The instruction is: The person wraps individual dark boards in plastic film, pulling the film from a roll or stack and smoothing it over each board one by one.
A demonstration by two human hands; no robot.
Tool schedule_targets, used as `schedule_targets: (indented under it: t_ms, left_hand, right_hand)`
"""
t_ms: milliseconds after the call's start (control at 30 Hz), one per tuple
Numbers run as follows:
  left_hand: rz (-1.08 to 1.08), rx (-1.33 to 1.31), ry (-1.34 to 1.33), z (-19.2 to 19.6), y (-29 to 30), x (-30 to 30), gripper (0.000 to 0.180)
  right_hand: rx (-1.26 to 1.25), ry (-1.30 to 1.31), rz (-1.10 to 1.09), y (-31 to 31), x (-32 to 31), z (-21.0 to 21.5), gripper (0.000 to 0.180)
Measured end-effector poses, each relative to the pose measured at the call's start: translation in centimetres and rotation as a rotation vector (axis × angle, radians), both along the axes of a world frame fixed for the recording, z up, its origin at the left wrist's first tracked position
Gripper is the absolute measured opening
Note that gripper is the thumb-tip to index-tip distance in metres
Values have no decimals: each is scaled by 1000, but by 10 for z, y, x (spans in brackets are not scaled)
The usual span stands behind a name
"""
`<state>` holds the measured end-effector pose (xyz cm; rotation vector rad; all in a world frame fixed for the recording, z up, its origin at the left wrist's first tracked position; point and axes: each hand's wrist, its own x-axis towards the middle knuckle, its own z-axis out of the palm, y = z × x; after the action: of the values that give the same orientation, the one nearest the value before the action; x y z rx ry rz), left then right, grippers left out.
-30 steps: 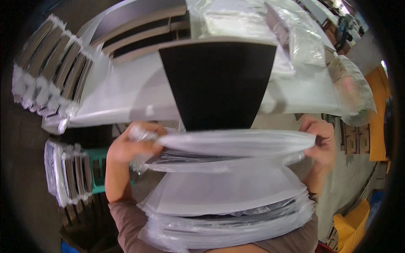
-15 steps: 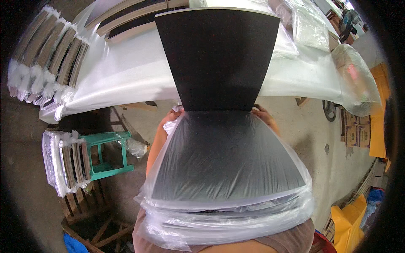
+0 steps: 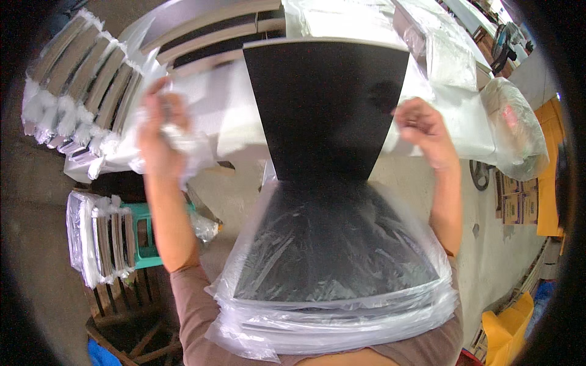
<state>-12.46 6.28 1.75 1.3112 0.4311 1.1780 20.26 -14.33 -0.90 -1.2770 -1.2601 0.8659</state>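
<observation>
A large black flat panel (image 3: pixel 326 110) stands in front of me, its upper half bare. Clear plastic film (image 3: pixel 342 250) covers its lower half and gathers in layered folds against my body. Off to the panel's left, my left hand (image 3: pixel 162 131) is raised and smeared by motion, closed on a crumpled wad of whitish plastic film (image 3: pixel 186 146). My right hand (image 3: pixel 424 125) is raised beside the panel's right edge, fingers curled in. Whether its fingertips touch that edge or pinch anything, I cannot make out.
Behind the panel runs a white-covered table (image 3: pixel 235 131). Wrapped panels (image 3: pixel 85 73) stand at its left, with clear-bagged packs (image 3: pixel 452 61) at right. Lower left, more wrapped panels (image 3: pixel 101 238) lean by a green stool (image 3: pixel 145 235). Cartons (image 3: pixel 519 198) stand at right.
Both hands have left the sides of the panel at the film's edge and risen outward, the left one with crumpled film. The panel's top has shifted slightly down and to the right.
</observation>
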Motion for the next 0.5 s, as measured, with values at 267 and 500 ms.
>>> schedule_targets:
  t_ms: [267, 500]
  left_hand:
    - [-532, -198, -339, -10, -83, 116, 60]
    - [-319, -423, -137, -29, -83, 113, 23]
  right_hand:
    - [301, 74, -35, 55, -115, 17, 28]
    - [201, 305, -239, 57, -82, 13, 16]
